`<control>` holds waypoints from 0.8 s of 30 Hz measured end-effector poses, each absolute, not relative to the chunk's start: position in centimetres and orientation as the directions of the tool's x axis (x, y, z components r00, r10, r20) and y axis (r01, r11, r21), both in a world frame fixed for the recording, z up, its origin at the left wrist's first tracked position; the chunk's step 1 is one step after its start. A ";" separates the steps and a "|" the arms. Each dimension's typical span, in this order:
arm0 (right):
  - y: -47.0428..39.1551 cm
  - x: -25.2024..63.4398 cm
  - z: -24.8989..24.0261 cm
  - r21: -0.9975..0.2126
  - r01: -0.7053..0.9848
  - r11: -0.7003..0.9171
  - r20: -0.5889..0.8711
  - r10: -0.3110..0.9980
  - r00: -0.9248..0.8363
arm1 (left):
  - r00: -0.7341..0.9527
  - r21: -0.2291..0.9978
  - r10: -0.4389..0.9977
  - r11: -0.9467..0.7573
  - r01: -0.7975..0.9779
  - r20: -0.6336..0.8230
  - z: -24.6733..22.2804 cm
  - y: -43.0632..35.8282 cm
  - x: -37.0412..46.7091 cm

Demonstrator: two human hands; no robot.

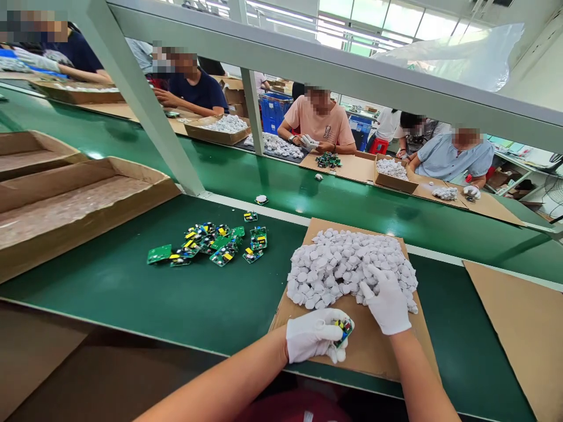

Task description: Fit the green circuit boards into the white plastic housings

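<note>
The left grip point(314, 335), in a white glove, is closed around a small green circuit board point(344, 332), which is tilted between thumb and fingers above the near part of a cardboard sheet point(373, 360). The right grip point(387, 302), gloved the same way, rests at the near right side of a heap of white pieces point(328, 264), thumb and forefinger apart; whether it pinches one of them I cannot tell. The heap covers the far part of the sheet, which lies on the green bench point(176, 305). Left of the sheet is a loose pile of circuit boards point(222, 241) with yellow components, and just beyond it one more board point(261, 200) bears something white. Further left stand two shallow cardboard trays point(88, 217); to the right lies another cardboard sheet point(523, 316). A pale metal frame point(136, 94) crosses the view, with a clear plastic bag point(461, 55) on top. Past it, co-workers sit along the far side, among them a person in a pink shirt point(328, 126) and a person in a light blue shirt point(457, 155), with a cardboard box of white pieces point(397, 183) between them.
</note>
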State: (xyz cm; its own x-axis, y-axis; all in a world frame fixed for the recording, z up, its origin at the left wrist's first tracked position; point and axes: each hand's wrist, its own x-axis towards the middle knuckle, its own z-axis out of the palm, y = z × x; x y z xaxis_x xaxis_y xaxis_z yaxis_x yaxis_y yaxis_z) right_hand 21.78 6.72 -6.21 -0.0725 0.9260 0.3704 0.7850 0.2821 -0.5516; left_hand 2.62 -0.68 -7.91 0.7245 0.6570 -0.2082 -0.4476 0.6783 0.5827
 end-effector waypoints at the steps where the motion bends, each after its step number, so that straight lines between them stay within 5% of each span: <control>1: 6.8 21.6 -6.0 -0.597 0.752 0.279 0.359 0.931 -0.061 | 0.720 0.583 0.662 0.675 -0.452 -0.208 -8.0 -0.7 2.6; 8: 6.3 22.7 -5.7 -0.797 0.557 0.235 0.309 0.950 0.040 | 0.709 0.598 0.680 0.652 -0.467 -0.188 -8.3 -1.0 2.5; 13: 3.2 26.3 -4.4 -0.910 0.412 0.041 0.003 0.996 -0.093 | 0.714 0.591 0.674 0.660 -0.465 -0.190 -8.3 -0.9 2.5; 15: 1.1 26.7 -4.8 -0.774 0.625 0.103 -0.013 0.984 -0.178 | 0.709 0.595 0.679 0.655 -0.466 -0.192 -8.2 -0.9 2.6; 18: -2.6 25.4 -6.8 -0.360 0.890 0.280 0.126 0.960 -0.251 | 0.709 0.606 0.680 0.648 -0.461 -0.188 -7.9 -1.0 2.6; 22: -5.5 24.1 -9.3 -0.121 0.847 0.517 0.125 0.855 -0.504 | 0.703 0.618 0.681 0.647 -0.446 -0.205 -7.4 -1.1 2.5; 24: -5.4 24.8 -9.5 -0.078 0.873 0.481 0.096 0.875 -0.474 | 0.698 0.628 0.678 0.651 -0.427 -0.228 -7.4 -1.0 2.4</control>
